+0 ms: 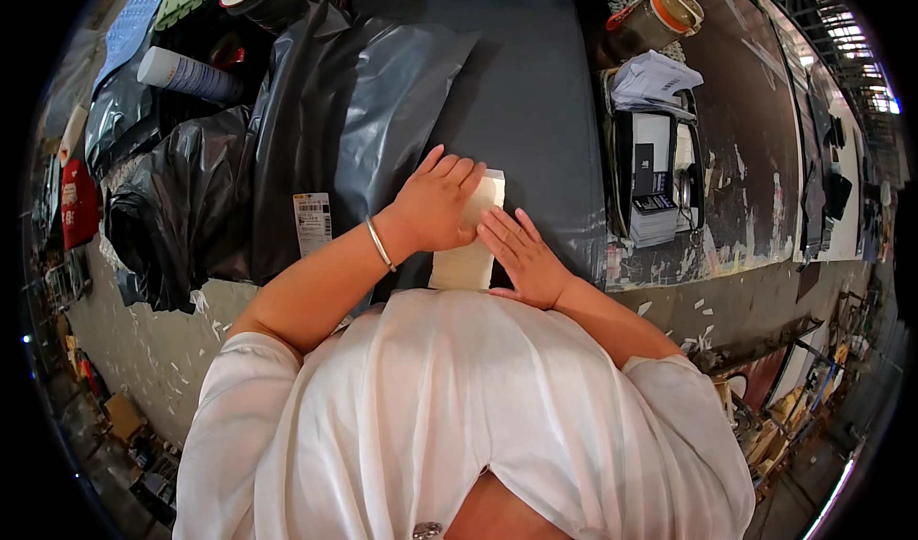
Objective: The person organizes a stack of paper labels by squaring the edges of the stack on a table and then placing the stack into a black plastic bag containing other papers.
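A narrow cream paper strip [463, 267] lies lengthwise in front of my body, near the front of the dark table. My left hand [440, 198] is closed over its left side, fingers bent and the wrist wearing a bangle; the thumb is mostly hidden. On the strip's right side rests my right hand [524, 258], its fingers stretched out flat and pointing up and left. My two hands nearly meet over the strip's middle and cover part of it. Beneath is a dark grey plastic sheet [535, 91].
Crumpled black plastic bags [191, 191] and a white spray can [189, 74] lie to the left, beside a printed label [313, 223]. On the right sit an open black case [620, 158] holding papers and cards, and a glass jar [675, 12] with an orange band.
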Demonstrator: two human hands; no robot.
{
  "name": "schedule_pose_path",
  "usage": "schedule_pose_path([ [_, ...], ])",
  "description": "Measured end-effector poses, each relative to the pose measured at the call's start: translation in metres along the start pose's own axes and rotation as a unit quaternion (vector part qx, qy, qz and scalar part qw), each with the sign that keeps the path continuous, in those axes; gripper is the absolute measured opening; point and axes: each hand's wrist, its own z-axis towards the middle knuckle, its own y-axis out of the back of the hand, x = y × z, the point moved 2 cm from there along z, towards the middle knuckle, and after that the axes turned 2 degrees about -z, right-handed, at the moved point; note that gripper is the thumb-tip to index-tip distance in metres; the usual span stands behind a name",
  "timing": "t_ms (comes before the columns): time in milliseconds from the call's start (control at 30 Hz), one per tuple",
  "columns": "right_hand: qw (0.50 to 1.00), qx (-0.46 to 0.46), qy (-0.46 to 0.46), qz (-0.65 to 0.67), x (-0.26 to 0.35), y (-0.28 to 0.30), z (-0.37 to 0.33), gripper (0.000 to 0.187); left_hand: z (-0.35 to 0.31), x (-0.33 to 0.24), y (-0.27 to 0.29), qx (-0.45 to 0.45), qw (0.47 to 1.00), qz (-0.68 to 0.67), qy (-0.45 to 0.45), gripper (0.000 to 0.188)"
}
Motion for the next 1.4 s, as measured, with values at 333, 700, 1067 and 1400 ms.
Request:
schedule_pose_path([
  [333,0.999,0.009,0.023,-0.021,0.007,-0.005,-0.001,0.109,-0.015,-0.023,0.021,0.192,0.973,0.127,-0.009,0.144],
  [700,0.991,-0.111,0.013,-0.071,0.016,-0.024,0.002,0.091,-0.016,-0.025,0.015,0.170,0.980,0.098,-0.017,0.145],
  [1067,0.983,-0.170,-0.047,0.051,0.025,-0.033,0.000,0.094,-0.015,-0.047,0.015,0.221,0.960,0.171,0.019,0.149],
  [1400,0.953,-0.260,-0.133,0.085,-0.027,0.023,0.018,0.091,-0.015,-0.050,0.014,0.217,0.958,0.184,0.029,0.145],
])
